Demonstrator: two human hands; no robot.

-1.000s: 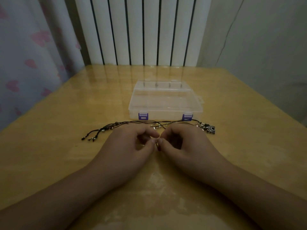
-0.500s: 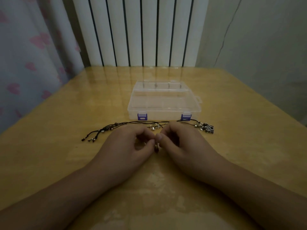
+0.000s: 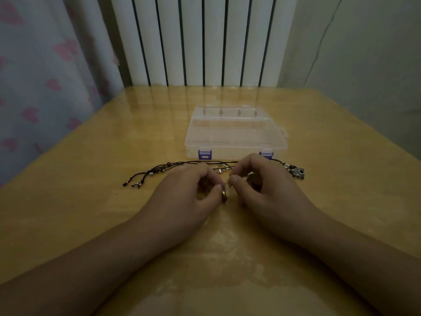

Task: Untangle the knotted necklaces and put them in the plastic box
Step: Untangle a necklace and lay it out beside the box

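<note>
A clear plastic box (image 3: 235,135) with two purple latches sits closed on the wooden table, just beyond my hands. Black cord necklaces (image 3: 157,171) with small beads stretch leftward in front of the box, and a dark metal camera-shaped pendant (image 3: 297,172) lies at their right end. A small silvery tangle (image 3: 222,168) shows between my hands and the box. My left hand (image 3: 189,195) pinches a small reddish-brown bead (image 3: 224,197) between thumb and fingers. My right hand (image 3: 262,190) has curled fingers pinching at a thin chain beside it; what it holds is mostly hidden.
The wooden table (image 3: 91,201) is glossy, with a worn pale patch near its front edge. A white radiator (image 3: 200,42) stands behind the table, a curtain with pink hearts (image 3: 45,76) hangs at the left and a plain wall rises at the right.
My hands stay together in front of the box, and the fingertips have shifted slightly as they work the chain. The cords and the box have not moved.
</note>
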